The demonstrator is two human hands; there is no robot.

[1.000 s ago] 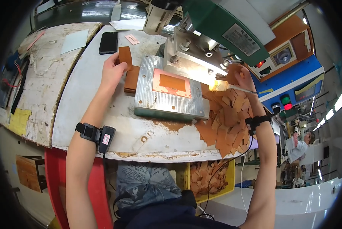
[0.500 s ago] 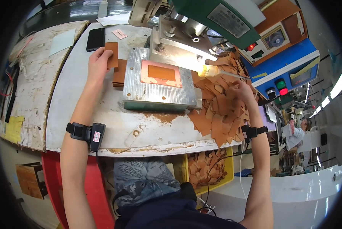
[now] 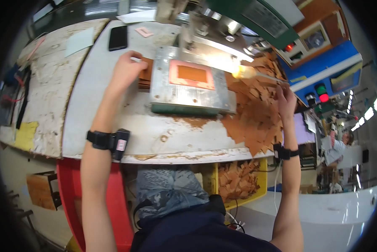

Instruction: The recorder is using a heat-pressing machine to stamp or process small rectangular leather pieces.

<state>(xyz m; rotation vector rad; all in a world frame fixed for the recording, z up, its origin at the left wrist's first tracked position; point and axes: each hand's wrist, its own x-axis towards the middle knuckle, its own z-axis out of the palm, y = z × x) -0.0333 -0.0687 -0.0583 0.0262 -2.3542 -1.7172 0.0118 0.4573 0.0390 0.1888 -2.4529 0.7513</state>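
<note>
My left hand (image 3: 127, 72) is at a small stack of brown rectangular leather pieces (image 3: 145, 83), left of the press bed. Its thumb and forefinger pinch the edge of a brown leather piece (image 3: 147, 65) over that stack. Another brown leather rectangle (image 3: 192, 73) lies within a pink-edged plate (image 3: 174, 74) on the ribbed metal bed (image 3: 163, 94). My right hand (image 3: 286, 103) hovers at the right edge of a heap of leather pieces (image 3: 257, 109), below the end of a thin metal rod. Its fingers are curled and blurred, so whether they hold anything is unclear.
Above the bed hangs the press's metal head (image 3: 215, 44), brightly lit by a yellow-wrapped lamp (image 3: 244, 72). A blue control box (image 3: 323, 71) stands at the right. A black phone (image 3: 118, 38) lies behind my left hand. Below the table edge is a yellow crate (image 3: 262, 193) of leather scraps.
My left hand has brought its leather piece rightward, over the stack beside the bed. My right hand has drawn back to the right from above the heap. The whole view has shifted slightly.
</note>
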